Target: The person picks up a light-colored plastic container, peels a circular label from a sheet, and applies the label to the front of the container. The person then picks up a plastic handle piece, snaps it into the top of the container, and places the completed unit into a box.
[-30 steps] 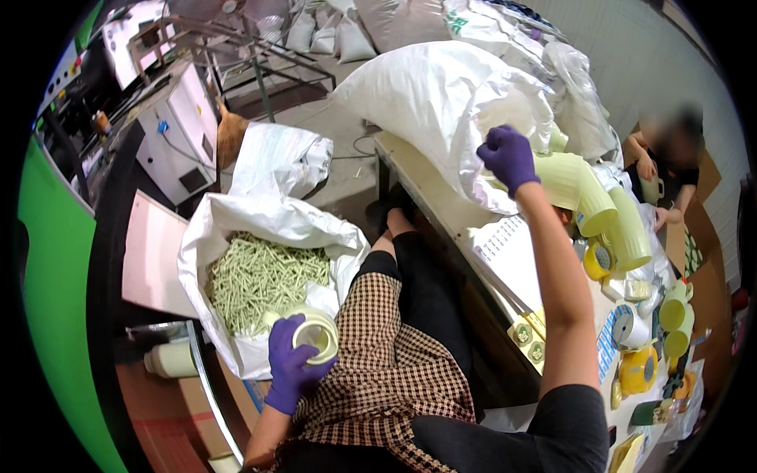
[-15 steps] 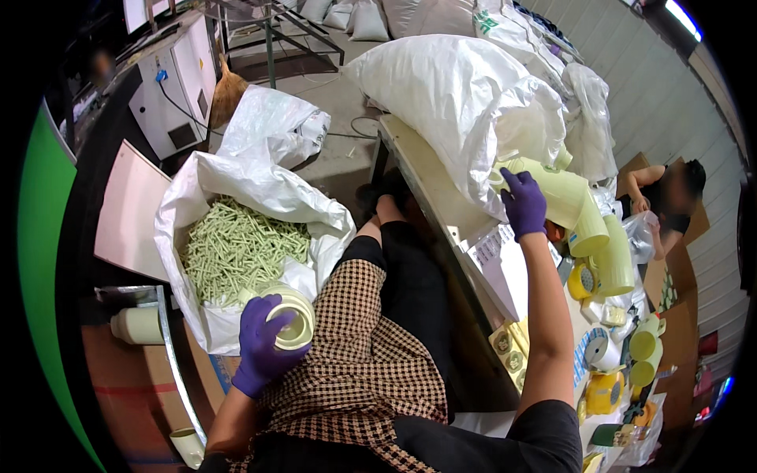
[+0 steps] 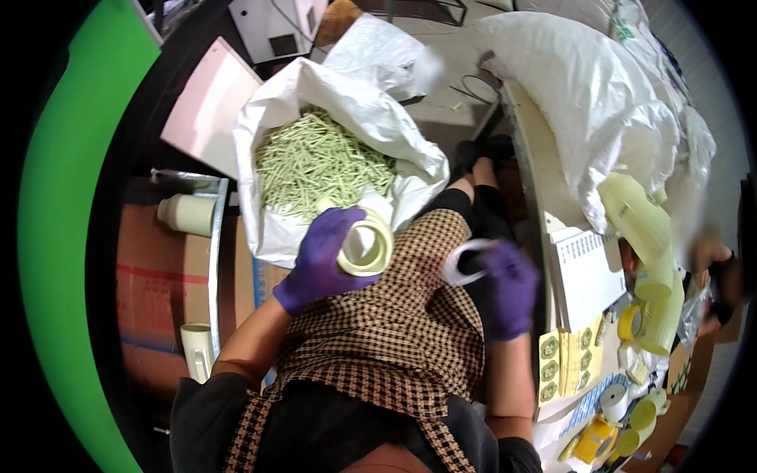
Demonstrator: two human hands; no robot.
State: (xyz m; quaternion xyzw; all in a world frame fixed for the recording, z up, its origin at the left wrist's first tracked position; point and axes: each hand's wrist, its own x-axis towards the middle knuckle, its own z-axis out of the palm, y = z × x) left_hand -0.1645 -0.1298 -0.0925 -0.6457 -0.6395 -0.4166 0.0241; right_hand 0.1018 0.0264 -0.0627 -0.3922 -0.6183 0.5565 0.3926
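My left hand (image 3: 323, 256), in a purple glove, is closed around a pale green plastic cup-shaped part (image 3: 385, 248) with a round opening turned toward me. It is above my checked apron, beside the near edge of an open white woven bag (image 3: 378, 106). Thin pale green sticks (image 3: 319, 162) fill that bag. Over the right side of my lap, my right hand (image 3: 512, 288), also gloved, is smeared by motion. Its fingers grip a whitish ring (image 3: 451, 266) by the side nearest them. A gap separates the ring from the cup-shaped part.
To the right, the table bears a large white sack (image 3: 587, 87), pale green pipe-like parts (image 3: 643, 225), a white sheet (image 3: 587, 268), label sheets (image 3: 572, 359) and yellow tape rolls (image 3: 595, 441). Cardboard boxes (image 3: 158, 307) and a metal frame (image 3: 217, 260) stand left. A person (image 3: 721, 276) is at far right.
My right hand has come from the pale green parts at the sack's mouth to my lap, now with a ring in it. My left hand keeps its part. The view has turned left.
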